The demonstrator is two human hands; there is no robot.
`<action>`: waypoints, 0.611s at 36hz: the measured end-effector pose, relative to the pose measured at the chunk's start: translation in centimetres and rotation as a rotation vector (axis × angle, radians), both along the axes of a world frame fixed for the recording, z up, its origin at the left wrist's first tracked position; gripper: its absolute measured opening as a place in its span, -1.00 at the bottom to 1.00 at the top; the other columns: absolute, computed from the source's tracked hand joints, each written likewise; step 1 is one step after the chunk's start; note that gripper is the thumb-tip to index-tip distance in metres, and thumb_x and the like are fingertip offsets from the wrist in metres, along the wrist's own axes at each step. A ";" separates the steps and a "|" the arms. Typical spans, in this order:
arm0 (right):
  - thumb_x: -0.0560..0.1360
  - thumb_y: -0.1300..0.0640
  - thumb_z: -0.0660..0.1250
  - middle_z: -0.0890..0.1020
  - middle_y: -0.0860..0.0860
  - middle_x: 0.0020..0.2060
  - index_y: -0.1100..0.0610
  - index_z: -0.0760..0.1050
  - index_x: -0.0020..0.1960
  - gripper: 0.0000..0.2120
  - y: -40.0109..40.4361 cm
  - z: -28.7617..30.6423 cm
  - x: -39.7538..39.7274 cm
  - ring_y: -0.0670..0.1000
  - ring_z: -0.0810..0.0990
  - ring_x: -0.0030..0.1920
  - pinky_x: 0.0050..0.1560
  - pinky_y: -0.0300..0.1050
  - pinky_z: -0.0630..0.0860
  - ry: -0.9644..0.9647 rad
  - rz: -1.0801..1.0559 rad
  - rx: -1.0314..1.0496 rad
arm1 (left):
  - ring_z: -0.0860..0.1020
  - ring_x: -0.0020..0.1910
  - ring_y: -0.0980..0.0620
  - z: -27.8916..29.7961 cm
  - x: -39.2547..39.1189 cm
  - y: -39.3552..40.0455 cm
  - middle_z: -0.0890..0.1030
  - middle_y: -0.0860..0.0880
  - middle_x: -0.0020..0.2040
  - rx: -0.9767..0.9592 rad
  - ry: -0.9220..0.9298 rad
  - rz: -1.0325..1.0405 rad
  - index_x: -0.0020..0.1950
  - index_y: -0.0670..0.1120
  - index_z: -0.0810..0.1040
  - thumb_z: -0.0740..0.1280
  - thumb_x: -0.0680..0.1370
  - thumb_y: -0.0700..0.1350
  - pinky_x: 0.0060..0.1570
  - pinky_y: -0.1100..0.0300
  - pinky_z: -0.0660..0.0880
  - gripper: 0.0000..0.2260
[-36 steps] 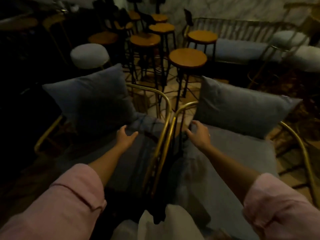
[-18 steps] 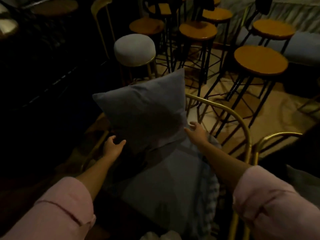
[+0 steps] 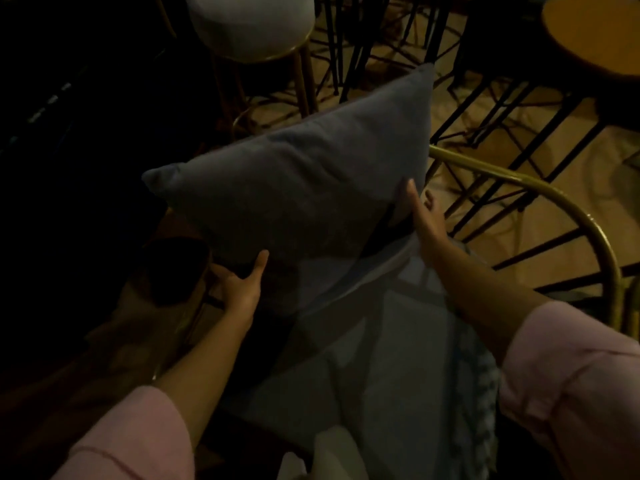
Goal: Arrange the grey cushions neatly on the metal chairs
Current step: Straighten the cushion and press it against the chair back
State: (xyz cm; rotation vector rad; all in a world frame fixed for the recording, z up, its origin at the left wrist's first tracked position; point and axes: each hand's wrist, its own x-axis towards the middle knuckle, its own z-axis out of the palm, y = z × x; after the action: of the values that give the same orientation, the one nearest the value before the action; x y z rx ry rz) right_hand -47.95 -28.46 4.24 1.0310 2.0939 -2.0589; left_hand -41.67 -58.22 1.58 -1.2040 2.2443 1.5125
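A grey back cushion stands tilted at the back of a gold metal chair, above the chair's grey seat cushion. My left hand grips the back cushion's lower left corner, thumb on its front. My right hand holds its lower right edge, fingers wrapped behind it. Both pink sleeves fill the bottom corners of the head view.
A white padded stool with gold legs stands behind the cushion. A wooden-topped stool on black legs is at the top right, with several black stool legs across the floor. The left side is dark.
My view has shifted left from two chairs to the left chair alone. Both hands moved from the seat onto the back cushion and took hold of its lower corners.
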 end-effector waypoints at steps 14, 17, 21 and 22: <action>0.46 -0.30 0.32 0.48 -0.07 0.19 0.04 0.32 0.47 -0.30 -0.4 0.6 -2.5 -0.03 0.47 0.22 0.17 -0.19 0.39 0.058 0.091 -0.034 | 0.13 0.58 -0.07 -1.7 -0.4 -0.8 0.10 -0.10 0.62 0.033 0.207 0.153 0.62 -0.08 -0.01 0.19 0.64 0.08 0.41 0.30 0.11 -0.36; 0.44 -0.28 0.36 0.50 -0.06 0.12 0.09 0.40 0.42 -0.32 -0.3 1.9 -0.5 -0.04 0.50 0.13 0.02 -0.27 0.43 0.039 0.087 -0.019 | 0.17 0.57 -0.09 -0.9 0.2 -0.8 0.15 -0.14 0.60 0.034 0.253 0.164 0.61 -0.16 0.04 0.16 0.67 -0.01 0.22 0.49 0.12 -0.43; 0.44 -0.26 0.37 0.50 -0.09 0.11 0.07 0.39 0.42 -0.34 -0.5 3.1 3.5 -0.09 0.47 0.08 -0.16 -0.37 0.39 0.072 0.124 0.070 | 0.34 0.48 -0.14 0.1 1.5 -1.9 0.33 -0.17 0.52 0.049 0.242 0.216 0.56 -0.15 0.20 0.18 0.64 0.09 0.41 0.21 0.28 -0.44; 0.43 -0.26 0.38 0.51 -0.09 0.16 0.05 0.38 0.43 -0.32 -0.6 3.3 4.7 -0.09 0.48 0.11 -0.09 -0.35 0.42 0.078 0.135 0.076 | 0.37 0.46 -0.15 0.3 2.1 -2.2 0.37 -0.17 0.51 0.057 0.234 0.216 0.54 -0.14 0.25 0.19 0.62 0.14 0.44 0.09 0.31 -0.42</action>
State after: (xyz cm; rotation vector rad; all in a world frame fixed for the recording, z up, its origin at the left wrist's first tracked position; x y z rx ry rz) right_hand -43.23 -29.02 7.56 0.8046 2.2271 -2.0011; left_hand -39.61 -60.39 1.91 -1.3524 2.2526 1.8735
